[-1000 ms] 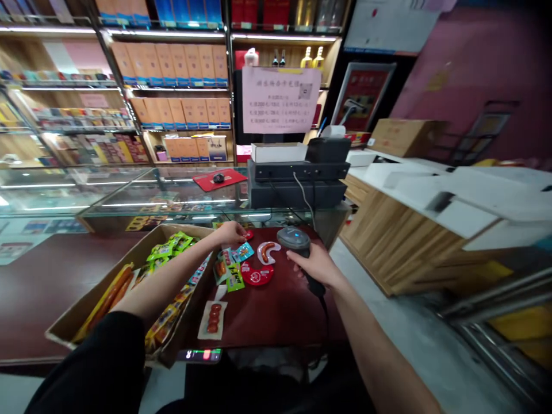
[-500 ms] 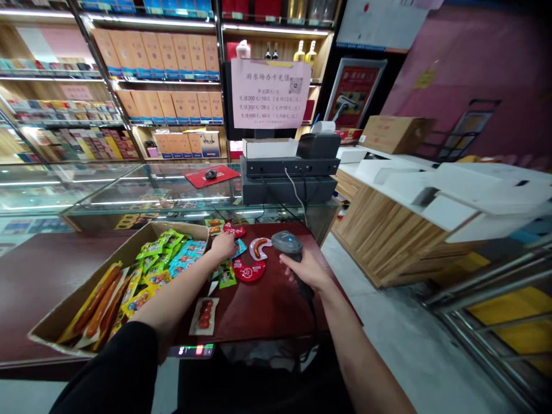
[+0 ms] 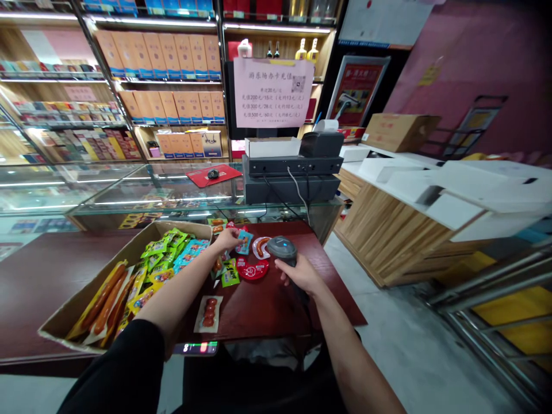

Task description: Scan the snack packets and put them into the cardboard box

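My left hand [image 3: 227,240] pinches a small blue snack packet [image 3: 244,242] by its left edge, over the dark red table. My right hand [image 3: 302,272] is wrapped round the handle of a black barcode scanner [image 3: 283,248], whose head points left toward the packets. Between the hands lie a clear pack with a curved sausage [image 3: 260,248], a red round-edged packet [image 3: 252,269] and a green packet [image 3: 230,272]. Nearer me rests a clear pack of reddish-brown balls [image 3: 209,313]. Another red packet [image 3: 235,226] is partly hidden behind my left hand.
A cardboard box [image 3: 56,329] of sausages and colourful packets stands on the left of the table. A phone [image 3: 196,348] lies at the near edge. Behind are a glass counter [image 3: 116,195] and a cash drawer [image 3: 293,187]. A wooden cabinet [image 3: 379,230] stands right.
My left hand has lifted the blue packet and turned it upward, toward the scanner. The scanner has shifted slightly left and down. The camera view has moved a little.
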A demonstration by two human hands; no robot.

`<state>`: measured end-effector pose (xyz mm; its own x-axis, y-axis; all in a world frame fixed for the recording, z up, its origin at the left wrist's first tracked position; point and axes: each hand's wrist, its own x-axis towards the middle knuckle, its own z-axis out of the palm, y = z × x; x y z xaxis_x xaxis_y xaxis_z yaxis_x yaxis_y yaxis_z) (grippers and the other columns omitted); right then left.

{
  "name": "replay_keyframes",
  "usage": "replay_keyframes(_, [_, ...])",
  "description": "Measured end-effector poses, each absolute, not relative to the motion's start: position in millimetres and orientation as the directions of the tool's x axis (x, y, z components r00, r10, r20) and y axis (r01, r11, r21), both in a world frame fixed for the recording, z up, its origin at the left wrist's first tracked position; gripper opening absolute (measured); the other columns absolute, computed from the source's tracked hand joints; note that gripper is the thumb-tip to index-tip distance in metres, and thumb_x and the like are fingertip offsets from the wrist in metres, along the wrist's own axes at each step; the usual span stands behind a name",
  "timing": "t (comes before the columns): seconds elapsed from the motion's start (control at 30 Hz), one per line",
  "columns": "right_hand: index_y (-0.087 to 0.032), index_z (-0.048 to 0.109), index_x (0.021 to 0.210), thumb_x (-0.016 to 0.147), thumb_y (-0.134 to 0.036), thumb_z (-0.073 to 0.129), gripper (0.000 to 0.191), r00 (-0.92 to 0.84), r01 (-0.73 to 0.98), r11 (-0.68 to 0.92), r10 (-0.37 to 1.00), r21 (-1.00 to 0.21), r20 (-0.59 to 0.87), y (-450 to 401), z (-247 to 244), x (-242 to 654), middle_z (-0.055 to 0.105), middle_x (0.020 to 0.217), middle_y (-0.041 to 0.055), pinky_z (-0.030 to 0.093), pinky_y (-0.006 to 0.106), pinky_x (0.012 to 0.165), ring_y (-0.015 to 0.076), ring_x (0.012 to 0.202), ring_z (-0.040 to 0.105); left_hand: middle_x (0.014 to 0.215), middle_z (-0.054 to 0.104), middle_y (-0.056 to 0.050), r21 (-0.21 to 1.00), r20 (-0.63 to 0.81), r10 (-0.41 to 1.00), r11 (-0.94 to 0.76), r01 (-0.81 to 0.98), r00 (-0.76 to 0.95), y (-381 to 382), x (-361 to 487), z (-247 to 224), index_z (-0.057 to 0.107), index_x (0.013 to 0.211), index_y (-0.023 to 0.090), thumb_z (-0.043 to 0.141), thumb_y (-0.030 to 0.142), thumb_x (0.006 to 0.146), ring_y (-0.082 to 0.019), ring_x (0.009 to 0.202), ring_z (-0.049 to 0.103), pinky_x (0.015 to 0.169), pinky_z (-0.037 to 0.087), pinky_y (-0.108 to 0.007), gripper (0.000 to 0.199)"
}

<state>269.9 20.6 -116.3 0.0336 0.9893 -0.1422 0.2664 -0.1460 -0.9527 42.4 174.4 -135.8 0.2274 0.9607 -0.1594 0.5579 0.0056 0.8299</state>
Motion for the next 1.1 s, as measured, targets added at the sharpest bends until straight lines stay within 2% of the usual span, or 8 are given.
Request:
replay_keyframes(0.07, [-0.013, 0.060, 0.086, 0.078, -0.037, 0.067, 0.027, 0.030, 0.262, -0.139, 0.990, -0.955, -0.136, 19.8, -113.9, 268.8, 0.062, 0.051, -0.0008, 0.045, 0.019, 0.035, 0.0118, 0.039, 0.058, 0.067, 0.062, 0.001, 0.940, -0.186, 0.965, 0.119, 0.321, 0.185, 174.5, 46.4, -133.5, 0.054, 0.076, 0.016, 0.080, 0.030, 0.061, -0.012, 0.063, 0.062, 0.061, 0.052, -0.024, 0.034])
replay_keyframes(0.13, [-0.013, 0.060, 0.086, 0.078, -0.038, 0.067, 0.027, 0.027, 0.258, -0.130, 0.991, -0.957, -0.128, 19.3, -111.8, 268.0, 0.061, 0.051, -0.0012, 0.045, 0.019, 0.036, 0.0115, 0.039, 0.058, 0.074, 0.063, 0.001, 0.980, -0.183, 0.971, 0.167, 0.112, 0.155, 174.2, 49.8, -129.7, 0.052, 0.086, 0.016, 0.081, 0.026, 0.061, -0.012, 0.065, 0.064, 0.064, 0.055, -0.027, 0.039])
replay_keyframes(0.2, [-0.013, 0.060, 0.085, 0.078, -0.040, 0.066, 0.028, 0.024, 0.257, -0.120, 0.993, -0.959, -0.118, 19.6, -110.5, 267.0, 0.060, 0.050, -0.0014, 0.045, 0.019, 0.036, 0.0115, 0.039, 0.058, 0.080, 0.064, 0.001, 0.987, -0.157, 0.977, 0.159, -0.005, 0.148, 174.0, 51.9, -126.5, 0.052, 0.092, 0.017, 0.082, 0.025, 0.061, -0.011, 0.068, 0.065, 0.068, 0.057, -0.030, 0.044])
replay_keyframes(0.27, [-0.014, 0.060, 0.084, 0.079, -0.042, 0.065, 0.029, 0.017, 0.270, -0.103, 0.995, -0.957, -0.102, 20.9, -110.2, 265.7, 0.060, 0.050, -0.0010, 0.045, 0.019, 0.037, 0.0116, 0.040, 0.058, 0.084, 0.066, 0.000, 0.988, -0.140, 0.975, 0.150, -0.045, 0.171, 173.9, 52.8, -125.2, 0.055, 0.093, 0.017, 0.082, 0.028, 0.060, -0.012, 0.072, 0.065, 0.071, 0.057, -0.030, 0.044])
replay_keyframes(0.37, [-0.014, 0.062, 0.083, 0.080, -0.045, 0.063, 0.031, 0.028, 0.308, -0.075, 0.997, -0.948, -0.069, 24.5, -111.2, 262.8, 0.062, 0.053, 0.0008, 0.046, 0.019, 0.038, 0.0120, 0.041, 0.059, 0.084, 0.069, -0.003, 0.990, -0.130, 0.972, 0.139, -0.032, 0.194, 173.7, 53.0, -126.4, 0.061, 0.089, 0.015, 0.084, 0.036, 0.056, -0.013, 0.075, 0.066, 0.071, 0.055, -0.027, 0.045])
replay_keyframes(0.53, [-0.015, 0.061, 0.083, 0.081, -0.047, 0.062, 0.032, 0.059, 0.332, -0.068, 0.997, -0.941, -0.052, 30.4, -113.9, 258.3, 0.062, 0.054, 0.0014, 0.047, 0.018, 0.037, 0.0121, 0.042, 0.059, 0.076, 0.070, -0.002, 0.995, -0.088, 0.982, 0.080, 0.053, 0.168, 171.2, 52.3, -127.5, 0.064, 0.081, 0.014, 0.086, 0.041, 0.048, -0.012, 0.066, 0.064, 0.060, 0.049, -0.022, 0.048])
replay_keyframes(0.9, [-0.015, 0.060, 0.079, 0.081, -0.045, 0.062, 0.030, 0.073, 0.347, -0.074, 0.996, -0.935, -0.052, 30.1, -107.9, 254.9, 0.060, 0.050, 0.0004, 0.047, 0.020, 0.037, 0.0126, 0.039, 0.059, 0.068, 0.067, 0.000, 0.987, -0.073, 0.982, 0.045, 0.156, 0.175, 168.7, 53.0, -124.6, 0.065, 0.078, 0.013, 0.079, 0.030, 0.060, -0.009, 0.058, 0.059, 0.052, 0.044, -0.019, 0.028])
replay_keyframes(1.1, [-0.015, 0.060, 0.080, 0.081, -0.043, 0.063, 0.029, 0.082, 0.356, -0.083, 0.995, -0.931, -0.057, 30.8, -109.9, 255.8, 0.062, 0.052, 0.0011, 0.046, 0.018, 0.037, 0.0118, 0.041, 0.059, 0.082, 0.073, -0.004, 0.990, -0.072, 0.968, 0.041, 0.132, 0.240, 174.3, 51.0, -132.3, 0.067, 0.084, 0.015, 0.081, 0.039, 0.058, -0.013, 0.069, 0.065, 0.060, 0.050, -0.022, 0.039])
